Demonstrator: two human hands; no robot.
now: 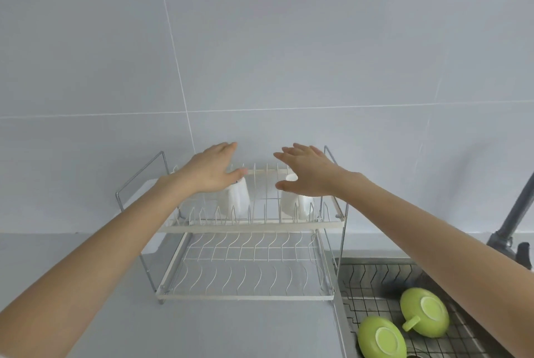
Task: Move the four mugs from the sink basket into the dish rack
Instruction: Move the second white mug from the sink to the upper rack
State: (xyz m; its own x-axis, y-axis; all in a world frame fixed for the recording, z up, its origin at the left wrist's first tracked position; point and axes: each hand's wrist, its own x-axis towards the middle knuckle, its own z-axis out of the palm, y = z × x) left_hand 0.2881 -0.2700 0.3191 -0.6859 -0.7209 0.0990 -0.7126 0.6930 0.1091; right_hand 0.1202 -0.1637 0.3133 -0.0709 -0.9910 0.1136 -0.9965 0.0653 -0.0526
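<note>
Mugs are split between two places, as we see it. The grey tabletop (86, 285) carries a two-tier dish rack (251, 226), and to its right sits the sink basket (375, 279) below a grey tap (517, 213). Two green mugs (424, 315) lie upside down in the basket. Two white mugs (235, 198) stand upside down on the rack's upper tier. Over them we see the left hand (212, 168) and the right hand (307, 174), palms down, fingers (289, 151) spread apart, gripping nothing.
</note>
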